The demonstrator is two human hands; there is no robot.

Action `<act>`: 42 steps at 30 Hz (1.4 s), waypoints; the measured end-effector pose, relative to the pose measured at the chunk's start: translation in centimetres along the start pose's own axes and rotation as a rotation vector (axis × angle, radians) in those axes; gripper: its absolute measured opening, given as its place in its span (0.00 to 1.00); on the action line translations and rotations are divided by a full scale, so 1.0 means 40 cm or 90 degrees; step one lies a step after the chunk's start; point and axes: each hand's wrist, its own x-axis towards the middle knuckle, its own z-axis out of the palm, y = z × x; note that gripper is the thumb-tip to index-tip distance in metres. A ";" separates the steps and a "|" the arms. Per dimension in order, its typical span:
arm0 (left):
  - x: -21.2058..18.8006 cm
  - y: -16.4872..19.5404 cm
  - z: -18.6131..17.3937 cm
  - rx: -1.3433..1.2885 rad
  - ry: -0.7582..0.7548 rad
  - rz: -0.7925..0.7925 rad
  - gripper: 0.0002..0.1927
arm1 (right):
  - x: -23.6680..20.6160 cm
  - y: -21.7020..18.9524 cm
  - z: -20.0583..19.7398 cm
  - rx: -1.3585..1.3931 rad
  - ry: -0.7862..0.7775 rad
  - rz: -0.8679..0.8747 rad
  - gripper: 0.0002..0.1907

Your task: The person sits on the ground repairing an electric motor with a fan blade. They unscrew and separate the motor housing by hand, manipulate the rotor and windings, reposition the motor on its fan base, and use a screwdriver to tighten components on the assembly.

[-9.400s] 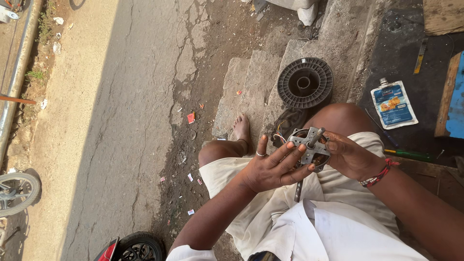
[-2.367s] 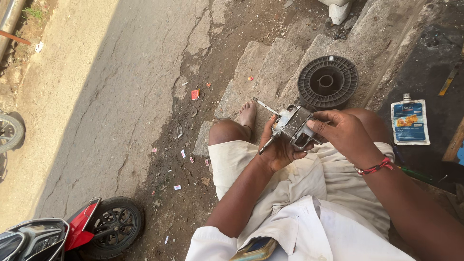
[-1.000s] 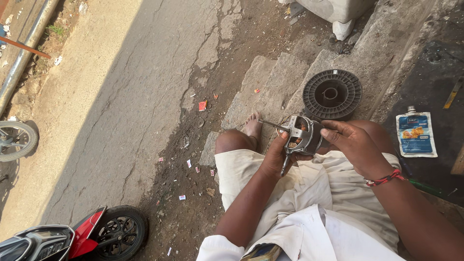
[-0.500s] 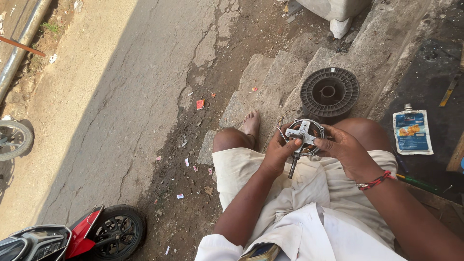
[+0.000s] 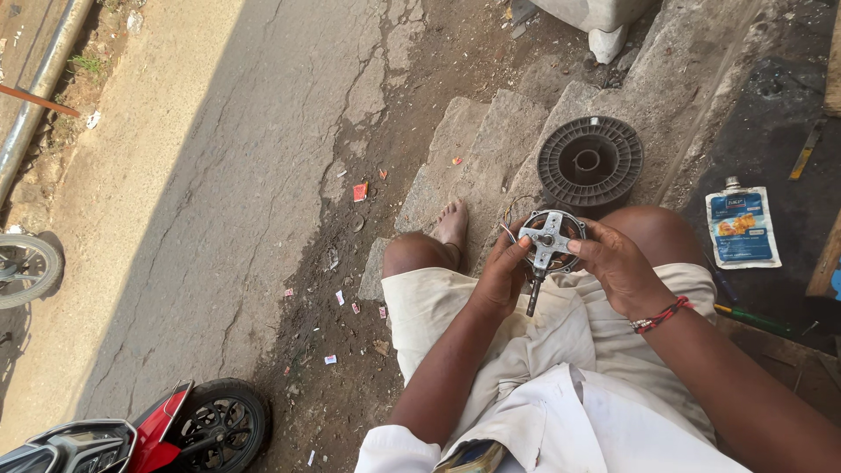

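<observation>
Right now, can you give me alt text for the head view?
Both hands, left hand and right hand, hold a small round metal motor part over the person's lap. A black ribbed spool lies on the stone step ahead.

**Metal, plastic, stone, cloth**

I see dull grey metal on the motor part (image 5: pixel 549 241), matt black ribbed plastic on the spool (image 5: pixel 590 163), rough cracked stone steps (image 5: pixel 473 149), a glossy blue pouch (image 5: pixel 743 226), and soft pale cloth shorts (image 5: pixel 561 342).
</observation>
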 end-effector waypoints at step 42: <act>-0.026 0.129 0.030 -0.510 -0.205 0.018 0.44 | -0.064 -0.148 0.202 -0.125 0.013 -0.166 0.16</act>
